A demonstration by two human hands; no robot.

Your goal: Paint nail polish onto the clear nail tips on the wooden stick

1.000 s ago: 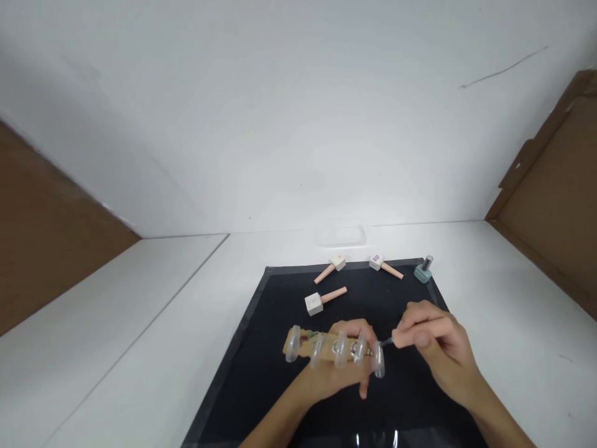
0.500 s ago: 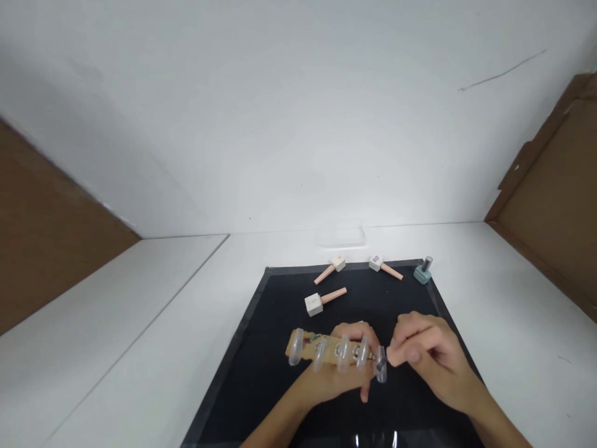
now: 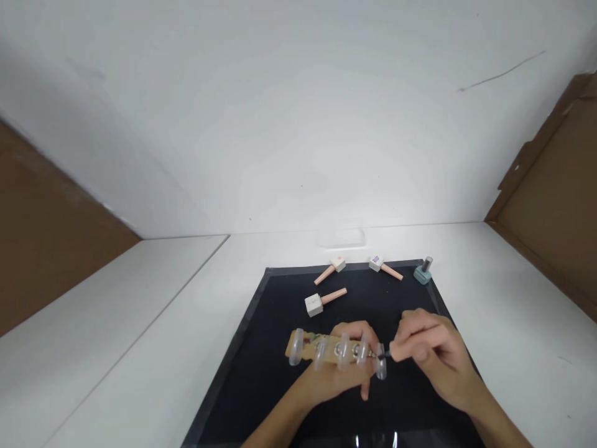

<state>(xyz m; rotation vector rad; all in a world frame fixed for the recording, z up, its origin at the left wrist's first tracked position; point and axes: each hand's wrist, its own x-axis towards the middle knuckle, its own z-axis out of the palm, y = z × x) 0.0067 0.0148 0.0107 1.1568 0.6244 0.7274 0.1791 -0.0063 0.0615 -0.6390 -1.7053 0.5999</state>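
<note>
My left hand [image 3: 342, 373] is closed around a yellowish nail display stand [image 3: 329, 350], held above the black mat. Several clear false nails [image 3: 295, 347] are fixed across it in a row. In my right hand [image 3: 436, 354] I pinch a nail polish brush [image 3: 396, 351] by its pinkish cap. The dark bristles touch the rightmost false nail [image 3: 381, 366], near its upper end. My fingers cover most of the brush's cap.
On the black mat [image 3: 280, 311] lie white polish bottles with pink caps: one [image 3: 314, 304] in front, another [image 3: 337, 264] behind, a third [image 3: 376, 263] to the right. A teal bottle [image 3: 422, 274] stands at the far right corner. A clear tray [image 3: 342, 238] sits behind.
My right hand has moved slightly left, bringing the brush across the rightmost nail, down it and then back up. The stand in my left hand has shifted slightly right and down.
</note>
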